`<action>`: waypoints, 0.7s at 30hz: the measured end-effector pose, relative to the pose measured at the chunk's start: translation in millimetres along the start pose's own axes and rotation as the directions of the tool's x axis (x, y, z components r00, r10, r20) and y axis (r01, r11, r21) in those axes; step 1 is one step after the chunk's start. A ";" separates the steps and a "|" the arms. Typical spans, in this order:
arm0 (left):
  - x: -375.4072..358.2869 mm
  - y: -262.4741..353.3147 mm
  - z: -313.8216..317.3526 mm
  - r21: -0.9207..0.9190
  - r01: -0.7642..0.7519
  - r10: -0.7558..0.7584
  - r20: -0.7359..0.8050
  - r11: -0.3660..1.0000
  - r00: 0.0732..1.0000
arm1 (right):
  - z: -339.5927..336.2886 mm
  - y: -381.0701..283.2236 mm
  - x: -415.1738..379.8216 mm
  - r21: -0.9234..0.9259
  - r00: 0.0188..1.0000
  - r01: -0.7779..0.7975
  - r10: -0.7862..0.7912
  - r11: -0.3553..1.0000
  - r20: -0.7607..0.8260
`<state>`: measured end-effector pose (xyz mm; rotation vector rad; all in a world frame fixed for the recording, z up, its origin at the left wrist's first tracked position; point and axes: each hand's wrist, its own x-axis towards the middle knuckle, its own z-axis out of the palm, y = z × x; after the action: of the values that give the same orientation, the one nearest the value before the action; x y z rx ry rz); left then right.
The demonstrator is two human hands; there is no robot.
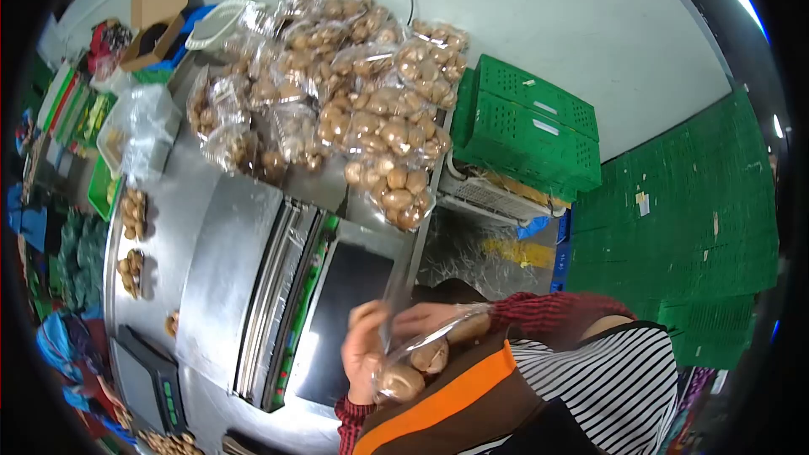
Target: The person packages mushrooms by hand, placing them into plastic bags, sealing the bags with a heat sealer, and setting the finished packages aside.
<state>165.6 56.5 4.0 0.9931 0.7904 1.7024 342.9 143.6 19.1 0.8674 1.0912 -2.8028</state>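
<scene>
A clear plastic bag point(413, 368) of large, round brown produce, like potatoes or mushrooms, is held close against the front of my brown and orange apron point(459, 400). My left hand point(362, 350) is closed at the bag's near-left end, its fingers raised and a little blurred around the clear film. Across the upper side of the bag lies my right hand point(430, 318), gripping the plastic; its fingertips are partly hidden by film. Just beyond both hands is the dark plate point(350, 299) of a steel wrapping machine point(232, 282).
Many filled bags point(383, 122) are heaped at the table's far end. Green crates point(531, 126) stand beside it, with a tall green stack point(674, 227) at right. A scale point(152, 379) and small brown packs point(132, 213) sit past the machine. A co-worker in blue point(59, 350) is at left.
</scene>
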 end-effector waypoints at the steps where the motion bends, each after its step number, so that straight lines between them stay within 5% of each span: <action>1: -16.7 -0.8 -11.5 -0.187 0.245 -0.250 -0.004 0.951 0.968 | -14.4 9.9 -10.3 0.142 0.987 0.137 -0.122 0.980 -0.108; 2: -32.7 -4.6 -26.3 -0.356 0.462 -0.480 0.042 0.812 0.876 | -19.3 -1.1 -31.3 0.184 0.958 0.229 -0.188 0.956 -0.215; 3: -42.5 -14.2 -38.5 -0.496 0.629 -0.666 0.127 0.599 0.735 | -38.8 3.2 -36.8 0.654 0.952 0.253 -0.304 0.713 -0.037; 5: -38.5 -34.2 -47.0 -0.639 0.769 -0.863 0.376 0.022 0.337 | -11.9 -30.4 -66.8 0.456 0.958 0.278 -0.211 0.845 -0.194; 6: 12.6 9.6 -7.5 -0.704 0.706 -0.733 0.517 -0.071 0.442 | -6.9 -35.1 -78.0 -0.115 0.884 0.441 -0.453 0.890 -0.112; 7: 30.9 3.9 3.4 -0.691 0.720 -0.730 0.527 -0.068 0.436 | -7.9 -30.9 -66.0 -0.088 0.886 0.406 -0.415 0.910 -0.207; 8: 46.9 -4.5 12.4 -0.691 0.722 -0.615 0.560 0.024 0.556 | -23.6 -36.3 -55.8 -0.109 0.867 0.399 -0.413 0.910 -0.279; 10: 71.6 -19.5 24.0 -0.436 0.771 -0.723 0.316 0.465 0.615 | -51.4 -65.6 -45.7 -0.064 0.812 0.396 -0.382 0.916 -0.441; 11: 83.9 -26.9 29.8 -0.220 0.777 -0.757 0.186 0.590 0.627 | -79.1 -74.7 -38.1 -0.198 0.701 0.430 -0.464 0.881 -0.542; 13: 127.7 -12.7 50.9 -0.638 0.668 -0.771 0.178 0.383 0.611 | -131.8 -132.0 -43.3 -0.127 0.508 0.643 -0.545 0.755 -0.667; 15: 132.9 -16.6 40.7 -0.414 0.640 -0.734 -0.113 0.647 0.669 | -193.2 -210.2 -63.2 -0.173 0.347 0.733 -0.580 0.658 -0.737; 16: 130.2 -20.5 24.5 -0.381 0.630 -0.727 -0.207 0.677 0.655 | -226.3 -251.1 -73.2 -0.214 0.286 0.747 -0.594 0.630 -0.752; 17: 139.6 -0.1 31.3 -0.259 0.679 -0.725 -0.305 0.687 0.618 | -259.1 -288.1 -79.4 -0.282 0.235 0.727 -0.612 0.626 -0.755; 18: 139.8 3.2 26.7 -0.212 0.667 -0.691 -0.362 0.714 0.625 | -332.1 -308.9 -85.4 -0.589 0.164 0.538 -0.761 0.602 -0.628; 19: 138.3 4.4 20.2 -0.204 0.655 -0.672 -0.406 0.727 0.620 | -378.9 -337.6 -84.9 -0.663 0.109 0.415 -0.758 0.623 -0.644; 20: 137.7 5.7 16.7 -0.199 0.650 -0.659 -0.444 0.733 0.607 | -423.6 -366.1 -84.2 -0.713 0.055 0.280 -0.752 0.643 -0.657; 21: 137.9 5.0 15.1 -0.203 0.640 -0.642 -0.492 0.741 0.588 | -442.3 -395.1 -71.1 -0.565 -0.031 0.277 -0.581 0.777 -0.814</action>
<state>150.6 186.4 50.3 0.1214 1.3230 1.3048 540.6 707.1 33.2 3.0725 2.0257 -1.8456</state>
